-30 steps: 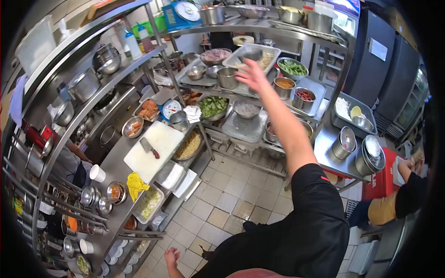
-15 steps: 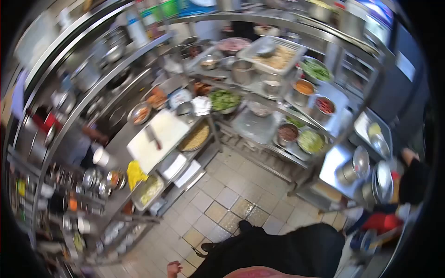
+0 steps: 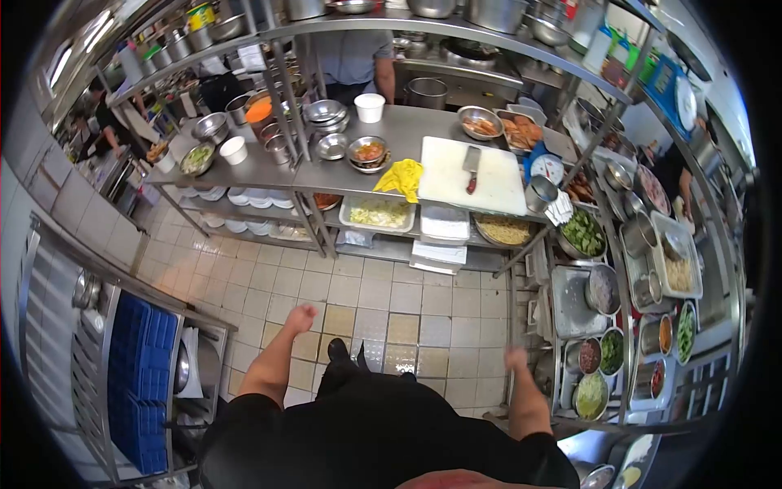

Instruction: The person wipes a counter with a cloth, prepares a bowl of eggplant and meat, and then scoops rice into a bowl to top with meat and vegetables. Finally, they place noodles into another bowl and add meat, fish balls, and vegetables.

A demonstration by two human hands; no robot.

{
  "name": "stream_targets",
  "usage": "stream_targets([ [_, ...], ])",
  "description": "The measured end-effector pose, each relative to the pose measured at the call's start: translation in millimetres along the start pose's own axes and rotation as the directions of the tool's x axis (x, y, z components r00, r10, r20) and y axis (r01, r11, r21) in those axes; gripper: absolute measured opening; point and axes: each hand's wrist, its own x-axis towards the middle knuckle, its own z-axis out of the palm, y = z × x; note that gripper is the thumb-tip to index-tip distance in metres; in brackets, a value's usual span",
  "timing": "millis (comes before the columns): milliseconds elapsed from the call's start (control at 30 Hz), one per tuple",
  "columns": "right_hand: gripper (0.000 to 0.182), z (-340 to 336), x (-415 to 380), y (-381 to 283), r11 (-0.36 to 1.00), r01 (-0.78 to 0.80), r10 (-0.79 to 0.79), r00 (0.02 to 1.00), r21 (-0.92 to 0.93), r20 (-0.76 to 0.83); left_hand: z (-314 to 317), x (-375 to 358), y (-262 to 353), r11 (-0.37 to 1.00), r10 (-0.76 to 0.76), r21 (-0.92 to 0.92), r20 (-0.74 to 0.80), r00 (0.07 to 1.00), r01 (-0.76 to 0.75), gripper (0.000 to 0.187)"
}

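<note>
My left hand (image 3: pixel 301 318) hangs over the tiled floor with its fingers curled closed, and nothing shows in it. On the other side, my right hand (image 3: pixel 516 359) is smeared by motion near the shelf rack at the right, so its fingers cannot be made out. Both arms are held out from my body, away from the worktop. Ahead, a white cutting board (image 3: pixel 440 184) carries a cleaver (image 3: pixel 472 169) with a dark reddish handle. A yellow cloth (image 3: pixel 399 178) lies at the board's left edge.
A steel worktop (image 3: pixel 326 174) spans ahead, with bowls and a white tub (image 3: pixel 370 107). Shelves of food bowls, including leafy greens (image 3: pixel 583 235), line the right. Blue crates (image 3: pixel 138 383) stack at lower left. Across the worktop stands a person in a grey shirt (image 3: pixel 346 59).
My view has swung left, so the cutting board and food shelves now sit farther right. My left hand appears higher in view, and my right hand has come into sight.
</note>
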Motion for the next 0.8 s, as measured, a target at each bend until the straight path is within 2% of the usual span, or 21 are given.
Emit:
stream_targets([
  [33,0.027,-30.7,59.4,-8.4,0.963,-0.131,0.142,0.989,0.235,-0.033,-10.4,18.2,15.9,0.993,0.012,-0.116,0.014,1.000,-0.010,0.017],
  [67,0.042,-67.1,121.6,-26.1,0.853,-0.242,0.287,0.958,0.463,-0.027,-21.7,33.4,24.5,0.974,0.027,-0.227,0.029,0.999,-0.020,0.019],
  [100,0.039,-131.4,154.2,-70.6,0.671,-0.222,0.364,0.930,0.707,-0.054,-37.7,38.0,40.7,0.964,0.005,-0.267,0.072,0.997,0.014,0.019],
  [167,0.020,-209.3,208.8,-141.2,0.385,-0.110,0.296,0.955,0.916,-0.010,-76.7,34.1,70.8,0.935,-0.031,-0.346,0.146,0.989,0.081,0.021],
  [267,0.017,-238.1,249.2,-249.1,0.240,0.083,0.245,0.959,0.967,-0.143,-77.6,44.4,-3.7,0.969,-0.093,-0.232,-0.022,0.995,0.086,0.021],
  [300,0.015,-223.4,260.1,-276.9,0.353,0.065,0.212,0.966,0.933,-0.148,-71.4,40.2,-42.2,0.984,-0.071,-0.170,-0.106,0.992,0.052,0.021],
  [367,0.020,-196.5,262.5,-339.0,0.512,0.085,-0.007,0.995,0.855,-0.095,-52.7,15.0,-137.5,0.998,-0.041,-0.059,-0.237,0.971,0.028,0.023],
  [433,0.024,-220.3,250.2,-413.1,0.643,-0.006,-0.103,0.990,0.765,0.095,-40.8,-31.9,-246.8,0.966,-0.167,-0.207,-0.045,0.985,0.154,0.020],
  [467,0.026,-239.8,244.7,-446.3,0.615,-0.089,-0.084,0.981,0.784,0.178,-20.7,-55.2,-320.3,0.939,-0.071,0.333,-0.045,0.996,0.082,0.017],
  [500,0.024,-220.8,257.3,-456.3,0.493,-0.062,-0.114,0.984,0.868,0.135,-65.9,-87.1,-299.0,0.695,-0.196,0.678,0.498,0.845,-0.239,0.017],
  [533,0.028,-215.8,269.7,-463.6,0.533,-0.059,-0.084,0.989,0.844,0.122,-56.3,-117.7,-364.4,0.725,-0.289,0.657,0.561,0.776,-0.206,0.034],
  [567,0.024,-220.2,279.0,-470.5,0.478,-0.093,-0.036,0.991,0.874,0.125,-66.4,-137.6,-363.5,0.843,-0.476,0.494,0.501,0.723,0.212,0.029],
  [600,0.023,-227.6,284.6,-472.4,0.510,-0.129,0.016,0.990,0.850,0.141,-79.4,-158.8,-357.8,0.721,-0.650,0.074,0.416,0.636,0.689,0.025],
  [633,0.023,-237.1,290.8,-472.4,0.538,-0.163,0.066,0.986,0.827,0.152,-93.1,-181.2,-351.0,0.455,-0.789,-0.271,0.318,0.525,0.848,0.023],
  [667,0.024,-246.4,300.2,-471.7,0.564,-0.193,0.110,0.981,0.803,0.158,-109.4,-186.0,-342.8,0.350,-0.827,-0.295,0.347,0.441,0.889,0.032],
  [700,0.031,-252.8,308.8,-468.5,0.569,-0.183,0.135,0.982,0.801,0.128,-137.1,-181.0,-302.7,0.148,-0.918,-0.378,0.291,0.270,0.914,0.044],
  [733,0.037,-245.8,322.5,-459.1,0.554,-0.203,0.182,0.976,0.807,0.121,-140.6,-174.8,-312.2,0.087,-0.906,-0.455,0.333,0.260,0.886,0.050],
  [767,0.046,-252.6,332.5,-454.5,0.613,-0.229,0.221,0.969,0.756,0.114,-141.9,-174.2,-312.8,0.019,-0.892,-0.531,0.374,0.254,0.847,0.057],
  [800,0.050,-263.6,343.3,-453.4,0.758,-0.247,0.242,0.966,0.604,0.092,-137.4,-161.9,-323.5,-0.026,-0.901,-0.550,0.374,0.219,0.834,0.053],
])
